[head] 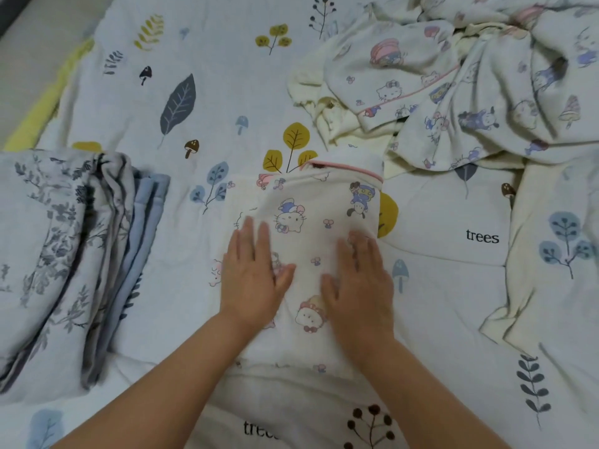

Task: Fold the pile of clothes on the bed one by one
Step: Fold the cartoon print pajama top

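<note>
Head view: my left hand [251, 273] and right hand [359, 280] press flat, fingers spread, on a soft, folded cartoon-print garment [311, 205] with pink piping, lying on the leaf-patterned bedsheet [227, 76].

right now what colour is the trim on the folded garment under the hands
Pink, a thin band along the far edge of the cartoon-print folded garment; the head view shows it.

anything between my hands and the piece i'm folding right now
Nothing visible. The left hand and right hand both lie flat, directly on the folded cartoon-print garment.
</note>
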Motion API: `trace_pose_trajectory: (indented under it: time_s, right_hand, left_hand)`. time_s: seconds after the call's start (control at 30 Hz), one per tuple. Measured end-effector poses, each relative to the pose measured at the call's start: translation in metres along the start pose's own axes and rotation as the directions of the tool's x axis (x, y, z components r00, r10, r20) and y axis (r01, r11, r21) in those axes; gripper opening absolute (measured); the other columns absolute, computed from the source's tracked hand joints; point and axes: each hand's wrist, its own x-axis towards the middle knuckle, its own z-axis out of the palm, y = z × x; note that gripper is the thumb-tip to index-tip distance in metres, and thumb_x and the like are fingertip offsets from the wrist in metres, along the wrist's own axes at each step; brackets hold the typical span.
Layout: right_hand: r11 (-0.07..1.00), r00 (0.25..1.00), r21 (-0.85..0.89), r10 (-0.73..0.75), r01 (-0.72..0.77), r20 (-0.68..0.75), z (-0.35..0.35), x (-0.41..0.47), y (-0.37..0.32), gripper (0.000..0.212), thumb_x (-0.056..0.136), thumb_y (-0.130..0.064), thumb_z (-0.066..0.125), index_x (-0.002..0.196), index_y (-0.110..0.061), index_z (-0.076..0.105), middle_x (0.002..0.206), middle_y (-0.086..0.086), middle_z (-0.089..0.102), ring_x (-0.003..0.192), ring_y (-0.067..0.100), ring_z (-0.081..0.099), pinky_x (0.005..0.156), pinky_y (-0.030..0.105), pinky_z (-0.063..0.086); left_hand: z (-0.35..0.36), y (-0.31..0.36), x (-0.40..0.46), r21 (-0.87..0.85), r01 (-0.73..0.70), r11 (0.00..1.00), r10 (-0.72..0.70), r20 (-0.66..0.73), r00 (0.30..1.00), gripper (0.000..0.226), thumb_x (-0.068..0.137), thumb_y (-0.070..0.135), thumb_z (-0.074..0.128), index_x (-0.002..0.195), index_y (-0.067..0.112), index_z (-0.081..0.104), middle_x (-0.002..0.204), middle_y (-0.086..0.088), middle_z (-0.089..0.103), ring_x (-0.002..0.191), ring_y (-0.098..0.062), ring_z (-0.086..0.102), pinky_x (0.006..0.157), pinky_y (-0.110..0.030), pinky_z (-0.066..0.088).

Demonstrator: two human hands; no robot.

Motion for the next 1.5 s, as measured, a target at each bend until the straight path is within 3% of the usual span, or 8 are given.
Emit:
trace_pose_trajectory:
  time_s: [0.1, 0.2, 0.3, 0.53, 0.8, 1.07, 1.37, 1.5]
  right_hand:
    - [0.949, 0.986, 0.276, 0.164, -0.155, -0.01, -0.02, -0.002, 0.011, 0.063, 0.091, -0.032, 0.049, 0.147, -0.025, 0.022, 0.15, 0.006, 0.022, 0.134, 0.023, 0.028, 0.104, 0.038, 0.032]
    - [0.867, 0.956, 0.406, 0.239, -0.29, 0.171, -0.024, -0.005, 0.006, 0.076, 0.088, -0.04, 0.053, 0.148, -0.035, 0.006, 0.134, 0.004, 0.035, 0.113, 0.021, 0.044, 0.094, 0.035, 0.037]
    - [0.822, 0.948, 0.475, 0.241, -0.313, 0.207, -0.027, -0.003, 0.005, 0.078, 0.085, -0.037, 0.06, 0.146, -0.037, 0.012, 0.13, 0.001, 0.04, 0.097, 0.013, 0.04, 0.085, 0.03, 0.034]
    - [0.783, 0.961, 0.559, 0.189, -0.273, 0.204, -0.03, -0.005, 0.008, 0.075, 0.079, -0.03, 0.067, 0.14, -0.035, 0.024, 0.13, 0.0, 0.046, 0.103, 0.014, 0.043, 0.087, 0.03, 0.038]
    - [0.783, 0.97, 0.576, 0.154, -0.235, 0.186, -0.034, -0.015, 0.009, 0.072, 0.079, -0.023, 0.065, 0.139, -0.035, 0.028, 0.128, -0.001, 0.049, 0.11, 0.018, 0.049, 0.097, 0.036, 0.043]
    - [0.783, 0.989, 0.608, 0.069, -0.133, 0.127, -0.073, -0.053, -0.017, 0.066, 0.078, -0.015, 0.065, 0.136, -0.03, 0.036, 0.126, -0.001, 0.052, 0.11, 0.018, 0.051, 0.097, 0.036, 0.043]
    - [0.78, 0.998, 0.626, -0.05, 0.011, 0.046, -0.14, -0.085, -0.085, 0.066, 0.077, -0.015, 0.067, 0.135, -0.029, 0.038, 0.12, -0.006, 0.05, 0.109, 0.016, 0.05, 0.097, 0.038, 0.043]
    - [0.783, 0.995, 0.618, -0.098, 0.072, 0.007, -0.153, -0.091, -0.131, 0.066, 0.078, -0.015, 0.068, 0.135, -0.03, 0.038, 0.124, -0.004, 0.052, 0.111, 0.017, 0.051, 0.096, 0.034, 0.042]
  left_hand:
    - [-0.015, 0.011, -0.005, -0.139, 0.318, 0.938, -0.314, 0.052, 0.948, 0.086, 0.085, 0.051, 0.055, 0.15, 0.018, 0.008, 0.145, -0.02, 0.024, 0.129, -0.037, 0.03, 0.103, -0.044, 0.032]
    - [-0.02, 0.007, -0.004, -0.208, 0.324, 0.923, -0.301, 0.138, 0.944, 0.089, 0.078, 0.055, 0.06, 0.148, 0.031, 0.011, 0.122, -0.014, 0.045, 0.111, -0.032, 0.048, 0.09, -0.038, 0.042]
    - [-0.027, -0.003, 0.001, -0.276, 0.305, 0.911, -0.253, 0.211, 0.944, 0.09, 0.07, 0.058, 0.065, 0.144, 0.035, 0.019, 0.114, 0.0, 0.059, 0.104, -0.022, 0.058, 0.081, -0.031, 0.047]
    - [-0.026, 0.0, -0.012, -0.143, 0.552, 0.821, -0.536, 0.14, 0.833, 0.108, 0.062, 0.067, 0.069, 0.143, 0.016, 0.02, 0.134, -0.018, 0.037, 0.126, -0.036, 0.037, 0.102, -0.048, 0.035]
    - [-0.037, 0.009, -0.028, -0.46, 0.387, 0.799, -0.297, 0.257, 0.92, 0.059, 0.079, 0.034, 0.071, 0.129, 0.023, 0.041, 0.111, 0.01, 0.057, 0.108, -0.017, 0.056, 0.085, -0.025, 0.04]
    - [-0.087, 0.02, -0.072, -0.553, 0.298, 0.778, -0.227, 0.195, 0.954, 0.057, 0.077, 0.028, 0.073, 0.127, 0.03, 0.045, 0.114, 0.014, 0.06, 0.107, -0.011, 0.057, 0.094, -0.031, 0.045]
    - [-0.183, 0.019, -0.108, -0.621, 0.213, 0.755, -0.219, 0.067, 0.973, 0.053, 0.078, 0.025, 0.073, 0.121, 0.037, 0.045, 0.102, 0.023, 0.059, 0.094, 0.002, 0.058, 0.081, -0.02, 0.048]
    - [-0.229, -0.003, -0.114, -0.605, 0.164, 0.779, -0.209, -0.004, 0.978, 0.053, 0.079, 0.027, 0.071, 0.115, 0.045, 0.037, 0.098, 0.023, 0.056, 0.094, -0.007, 0.057, 0.078, -0.023, 0.045]
